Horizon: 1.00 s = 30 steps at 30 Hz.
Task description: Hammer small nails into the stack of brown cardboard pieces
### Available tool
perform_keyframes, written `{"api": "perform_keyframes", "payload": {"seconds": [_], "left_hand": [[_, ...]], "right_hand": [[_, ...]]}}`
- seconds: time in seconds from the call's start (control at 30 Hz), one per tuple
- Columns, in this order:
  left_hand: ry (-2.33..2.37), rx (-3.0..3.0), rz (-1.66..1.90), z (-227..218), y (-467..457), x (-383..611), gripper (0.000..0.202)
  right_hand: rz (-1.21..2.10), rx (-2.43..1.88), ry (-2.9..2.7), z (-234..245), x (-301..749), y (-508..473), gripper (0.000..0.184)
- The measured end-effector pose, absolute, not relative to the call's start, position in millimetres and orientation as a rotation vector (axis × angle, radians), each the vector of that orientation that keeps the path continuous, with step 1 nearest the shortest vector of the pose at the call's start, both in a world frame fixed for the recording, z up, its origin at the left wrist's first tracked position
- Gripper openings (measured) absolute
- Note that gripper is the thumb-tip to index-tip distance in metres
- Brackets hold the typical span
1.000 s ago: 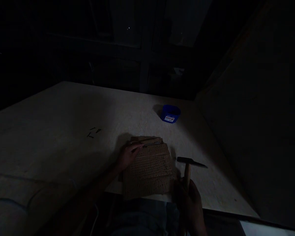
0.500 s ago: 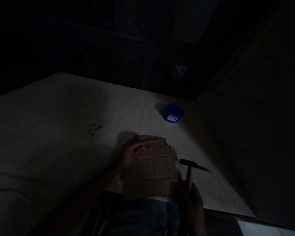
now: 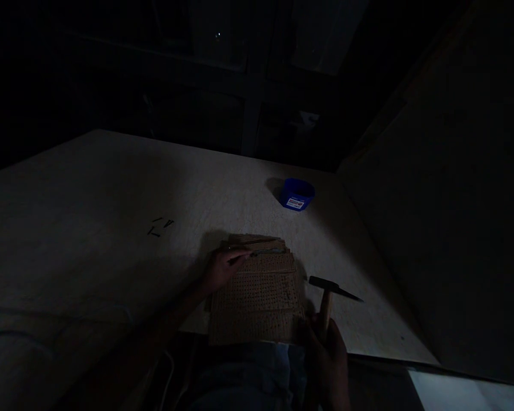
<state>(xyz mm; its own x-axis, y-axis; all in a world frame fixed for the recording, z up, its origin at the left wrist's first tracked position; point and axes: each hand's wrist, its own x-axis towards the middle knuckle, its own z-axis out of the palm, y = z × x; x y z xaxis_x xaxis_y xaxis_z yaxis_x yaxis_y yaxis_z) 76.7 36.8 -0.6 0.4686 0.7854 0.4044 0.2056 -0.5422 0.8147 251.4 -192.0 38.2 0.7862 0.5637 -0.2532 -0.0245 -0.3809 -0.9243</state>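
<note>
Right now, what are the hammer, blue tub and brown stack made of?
Hammer: the dull, dark head is probably metal, thin and crisp-edged; the tan handle looks like wood. Blue tub: smooth and evenly coloured, so likely plastic. Brown stack: matte, layered, uneven-edged sheets, seemingly cardboard.

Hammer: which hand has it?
The right hand, wrapped around the hammer; the left hand is hammerless, at the far left part of the hole-dotted cardboard.
</note>
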Motion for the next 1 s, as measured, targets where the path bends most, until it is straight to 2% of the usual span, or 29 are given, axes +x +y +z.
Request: {"api": "perform_keyframes", "payload": {"seconds": [0.23,0.47,0.7,1.0], "left_hand": [[0.652,2.103,1.114,5,40,77,0.020],[0.723,2.064,1.087,1,36,77,0.021],[0.934,2.009,0.978,3,32,77,0.039],[0.937,2.055,1.010,5,32,77,0.032]], "right_hand": [[0.707,-1.902,-0.401,39,253,-193,0.044],[0.725,-1.885,-0.411,37,254,-193,0.046],[0.689,-1.900,-0.425,41,251,-192,0.045],[0.715,-1.938,-0.525,73,264,-202,0.054]]}}
